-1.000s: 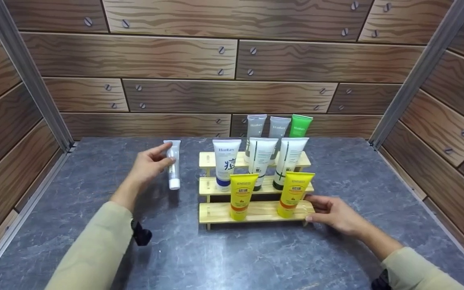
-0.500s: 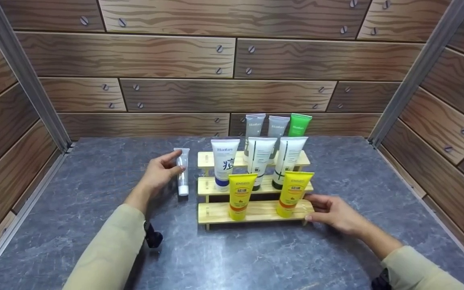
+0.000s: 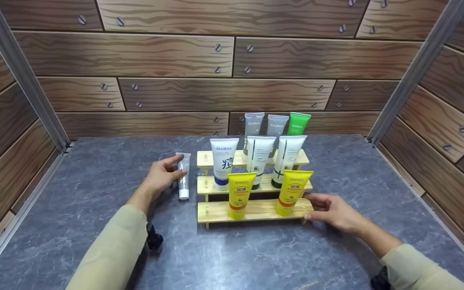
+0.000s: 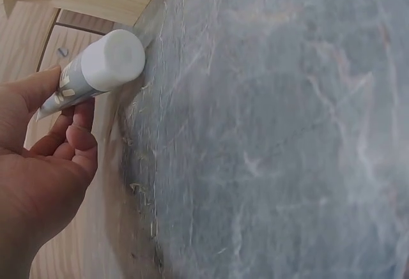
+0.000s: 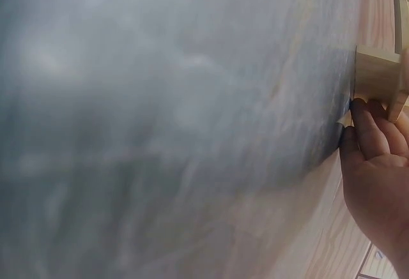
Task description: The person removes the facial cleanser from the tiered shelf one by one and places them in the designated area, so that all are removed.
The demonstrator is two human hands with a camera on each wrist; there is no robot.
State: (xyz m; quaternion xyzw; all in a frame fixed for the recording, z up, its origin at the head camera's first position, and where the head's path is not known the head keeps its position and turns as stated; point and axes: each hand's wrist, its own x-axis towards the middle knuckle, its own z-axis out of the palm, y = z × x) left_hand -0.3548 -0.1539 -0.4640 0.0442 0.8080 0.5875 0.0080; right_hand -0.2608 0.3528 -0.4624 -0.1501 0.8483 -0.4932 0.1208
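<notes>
My left hand pinches a small silver-grey tube between thumb and fingers, its white cap downward, left of a wooden rack. My right hand holds the rack's right end at the lowest step, thumb in front and fingers behind. Two yellow tubes stand on the bottom step. On the middle step are a white tube with a blue base and two white tubes with dark caps. Two grey tubes and a green tube stand on the top step.
The rack stands on a grey marbled tabletop. Wood-patterned walls enclose the back and sides, with metal posts at the rear corners.
My left hand has carried the small tube rightward and slightly nearer to me, closer to the rack. My right hand has stayed at the rack's end.
</notes>
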